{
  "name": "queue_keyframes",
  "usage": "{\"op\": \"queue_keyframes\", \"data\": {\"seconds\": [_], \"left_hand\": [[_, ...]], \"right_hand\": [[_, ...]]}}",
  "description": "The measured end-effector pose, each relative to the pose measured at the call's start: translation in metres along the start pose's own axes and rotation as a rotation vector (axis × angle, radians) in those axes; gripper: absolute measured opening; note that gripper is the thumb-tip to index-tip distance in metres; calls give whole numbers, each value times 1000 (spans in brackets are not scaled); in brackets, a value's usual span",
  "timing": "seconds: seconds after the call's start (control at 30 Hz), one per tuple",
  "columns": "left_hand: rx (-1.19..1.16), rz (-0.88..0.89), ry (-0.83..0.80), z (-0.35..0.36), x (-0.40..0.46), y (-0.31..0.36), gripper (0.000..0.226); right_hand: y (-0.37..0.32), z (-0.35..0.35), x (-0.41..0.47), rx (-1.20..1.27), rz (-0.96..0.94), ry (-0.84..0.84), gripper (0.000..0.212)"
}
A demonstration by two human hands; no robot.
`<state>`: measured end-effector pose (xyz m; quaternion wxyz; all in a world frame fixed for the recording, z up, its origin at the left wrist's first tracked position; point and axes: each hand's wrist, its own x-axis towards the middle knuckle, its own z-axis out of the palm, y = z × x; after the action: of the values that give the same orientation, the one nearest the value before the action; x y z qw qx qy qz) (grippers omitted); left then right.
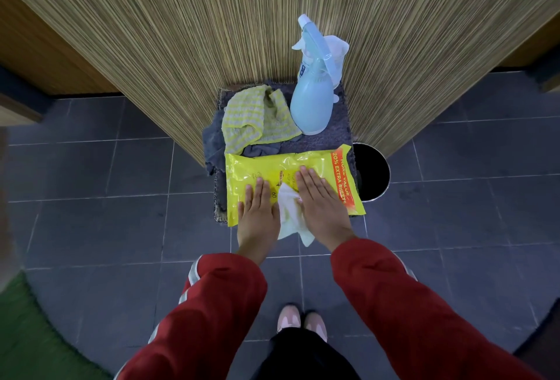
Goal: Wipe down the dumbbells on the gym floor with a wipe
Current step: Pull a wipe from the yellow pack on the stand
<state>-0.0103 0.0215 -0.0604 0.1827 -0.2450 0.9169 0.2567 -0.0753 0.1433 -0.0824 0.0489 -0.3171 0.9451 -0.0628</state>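
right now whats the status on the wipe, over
Left hand flat on the yellow wipes pack, right hand flat beside it. White wipe partly out, under the right hand's edge. No dumbbells in view. Nothing in the way.

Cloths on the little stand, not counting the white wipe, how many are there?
2. The yellow striped cloth lies on top beside the spray bottle; the grey cloth lies under it, hanging over the stand's left edge. More could be hidden underneath.

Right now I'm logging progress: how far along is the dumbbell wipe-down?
Early. Done: one white wipe is out of the yellow wipes pack. In hand: left hand and right hand lie flat on the pack, the wipe between them, under the right hand's edge. Left: all the wiping; no dumbbells are in view.
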Motion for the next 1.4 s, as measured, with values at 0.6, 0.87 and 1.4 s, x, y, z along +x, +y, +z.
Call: {"op": "queue_keyframes", "data": {"seconds": [0.6, 0.87, 1.4], "left_hand": [[245, 218, 3, 11, 5, -5, 88], [196, 213, 54, 9, 3, -2, 88], [312, 177, -17, 1, 7, 1, 63]], "right_hand": [[-9, 15, -7, -47, 164, 77, 55], [-9, 15, -6, -39, 162, 87, 55], [-6, 3, -15, -20, 140, -136, 55]]}}
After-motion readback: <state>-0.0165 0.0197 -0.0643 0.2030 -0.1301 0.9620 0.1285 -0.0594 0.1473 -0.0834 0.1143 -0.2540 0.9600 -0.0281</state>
